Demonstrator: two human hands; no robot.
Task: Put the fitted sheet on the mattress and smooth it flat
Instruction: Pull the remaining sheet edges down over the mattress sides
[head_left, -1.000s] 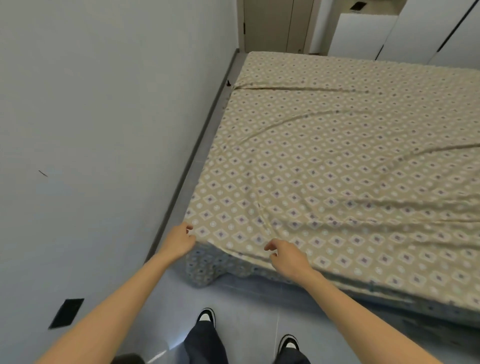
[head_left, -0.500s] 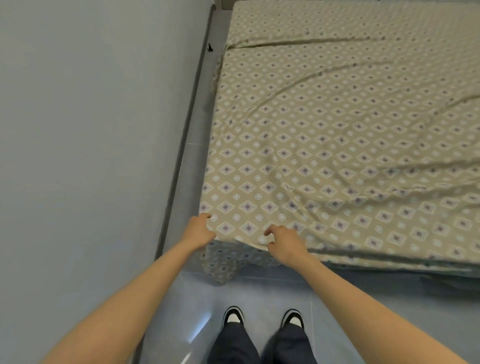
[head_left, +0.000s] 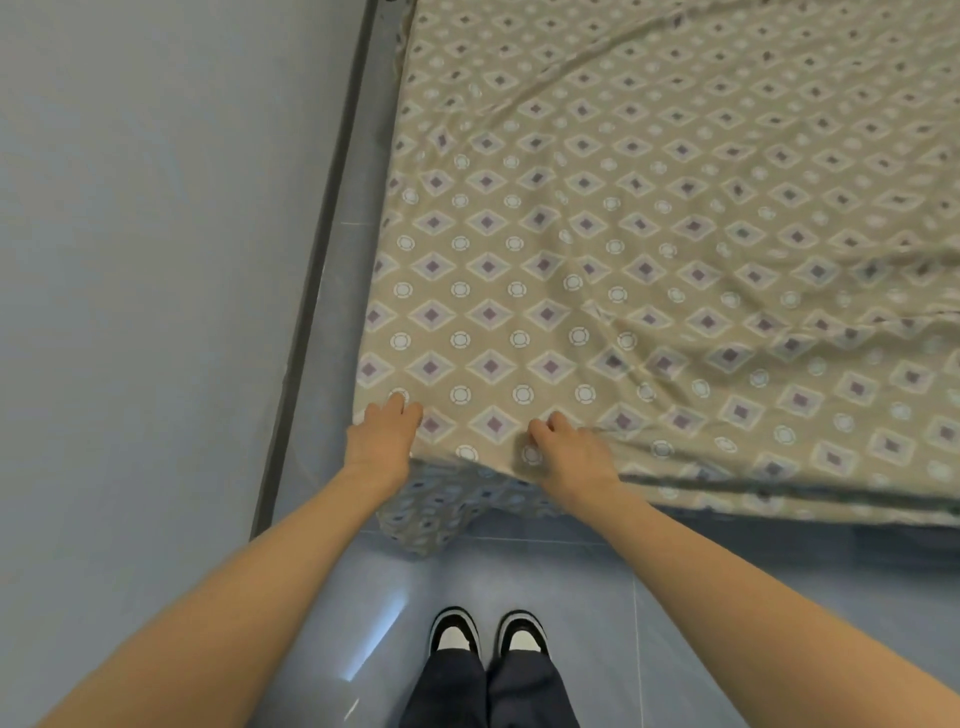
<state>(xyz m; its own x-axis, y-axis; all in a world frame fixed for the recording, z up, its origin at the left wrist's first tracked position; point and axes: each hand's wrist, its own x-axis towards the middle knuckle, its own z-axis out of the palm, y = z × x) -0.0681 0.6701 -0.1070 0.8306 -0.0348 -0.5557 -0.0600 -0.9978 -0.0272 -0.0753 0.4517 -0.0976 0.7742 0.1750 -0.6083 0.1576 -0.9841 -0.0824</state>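
Note:
A beige fitted sheet (head_left: 649, 218) with purple diamonds and white rings covers the mattress top, with long wrinkles across the right half. Its near-left corner (head_left: 436, 514) hangs loose over the mattress edge toward the floor. My left hand (head_left: 387, 441) rests at that corner's left edge, fingers together on the fabric. My right hand (head_left: 569, 454) sits a little to the right along the near edge, fingers curled and pinching the sheet. The mattress itself is hidden under the sheet.
A grey wall (head_left: 156, 260) runs close along the bed's left side, with a dark baseboard (head_left: 317, 270) and a narrow floor strip between. I stand on blue-grey floor tiles (head_left: 649, 597); my black-and-white shoes (head_left: 485, 631) are near the bed corner.
My view has tilted down and moved closer to the bed corner. Both hands stay at the near-left corner of the sheet, which now lies flatter around them.

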